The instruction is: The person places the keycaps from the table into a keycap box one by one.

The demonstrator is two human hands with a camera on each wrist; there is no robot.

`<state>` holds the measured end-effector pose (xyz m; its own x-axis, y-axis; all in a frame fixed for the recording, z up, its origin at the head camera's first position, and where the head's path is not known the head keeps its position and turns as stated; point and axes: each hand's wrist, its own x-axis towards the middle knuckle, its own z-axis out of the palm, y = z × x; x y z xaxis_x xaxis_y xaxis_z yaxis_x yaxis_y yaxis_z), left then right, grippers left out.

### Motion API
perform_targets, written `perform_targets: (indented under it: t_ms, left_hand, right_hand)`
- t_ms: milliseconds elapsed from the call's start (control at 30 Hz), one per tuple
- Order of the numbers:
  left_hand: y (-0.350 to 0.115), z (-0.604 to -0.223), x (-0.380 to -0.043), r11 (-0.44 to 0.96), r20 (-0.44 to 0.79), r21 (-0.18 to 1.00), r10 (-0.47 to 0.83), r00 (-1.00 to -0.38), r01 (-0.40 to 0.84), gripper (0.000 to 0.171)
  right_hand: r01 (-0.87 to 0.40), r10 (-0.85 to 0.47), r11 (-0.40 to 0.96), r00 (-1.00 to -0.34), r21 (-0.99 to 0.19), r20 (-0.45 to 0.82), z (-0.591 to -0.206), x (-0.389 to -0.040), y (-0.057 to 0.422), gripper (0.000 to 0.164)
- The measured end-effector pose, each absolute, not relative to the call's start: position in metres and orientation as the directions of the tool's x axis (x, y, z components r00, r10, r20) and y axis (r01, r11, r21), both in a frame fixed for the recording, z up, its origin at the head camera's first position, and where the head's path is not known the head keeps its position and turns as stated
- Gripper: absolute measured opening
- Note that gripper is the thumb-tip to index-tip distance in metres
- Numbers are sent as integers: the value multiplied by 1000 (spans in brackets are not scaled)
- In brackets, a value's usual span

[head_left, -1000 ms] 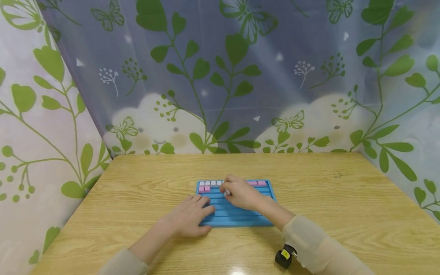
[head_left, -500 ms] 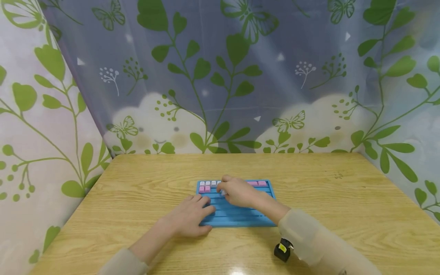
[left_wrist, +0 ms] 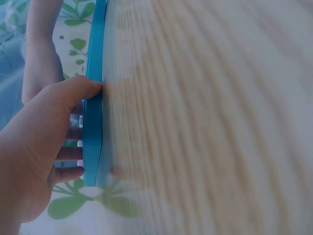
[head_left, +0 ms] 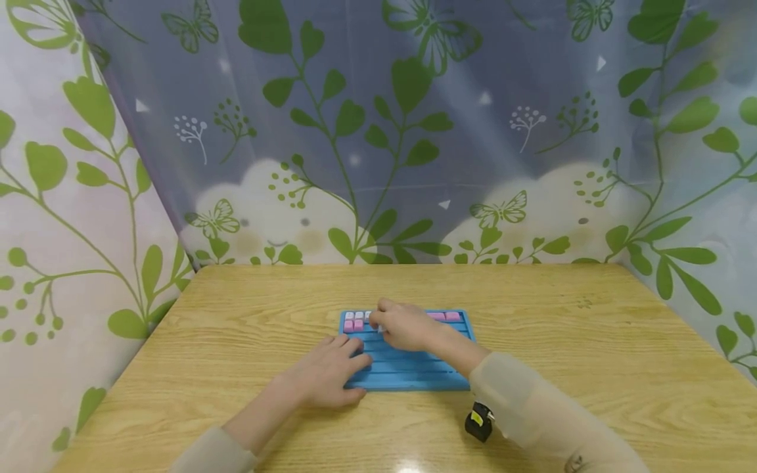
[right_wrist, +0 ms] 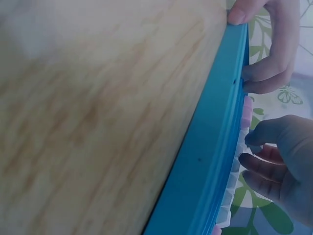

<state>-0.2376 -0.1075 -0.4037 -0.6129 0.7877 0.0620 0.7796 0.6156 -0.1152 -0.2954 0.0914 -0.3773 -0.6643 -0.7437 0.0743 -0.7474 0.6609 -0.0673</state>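
Observation:
A blue keycap tray (head_left: 408, 378) with ridged rows lies on the table. White keycaps (head_left: 359, 315) line its back row, with pink keycaps (head_left: 445, 316) at that row's right end and two more pink ones (head_left: 353, 326) at the left of the second row. My left hand (head_left: 332, 369) holds the tray's front left corner, thumb (left_wrist: 93, 88) against the front edge and fingers over the top. Above the second row, my right hand (head_left: 405, 327) pinches a small white keycap (right_wrist: 254, 148) between thumb and fingers. It hides part of the back row in the head view.
The wooden table (head_left: 591, 368) extends around the tray on all sides. Behind it hangs a curtain (head_left: 378, 131) patterned with leaves and butterflies. A black device (head_left: 478, 422) with a yellow label sits at my right wrist.
My right hand has shifted slightly left along the second row, the white keycap still pinched. The left hand stays put on the tray's corner.

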Motion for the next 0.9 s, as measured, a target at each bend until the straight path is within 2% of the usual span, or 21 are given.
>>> perform_targets:
  t_ms: [267,633,900]
  left_hand:
    - [-107,-403,-237,622,58,-104,783,-620,776,47]
    - [-108,-403,-237,621,62,-111,784,-618,776,47]
    - [-109,-404,-238,618,60,-109,786,-615,779,47]
  right_hand:
    - [-767,-762,642,-639,-10,108,-382,-301,90,20]
    - [-718,-712,670,-693,-189,108,-386,-305,87,25]
    - [-722,-715,667,-689,-183,116,-388,-307,82,22]
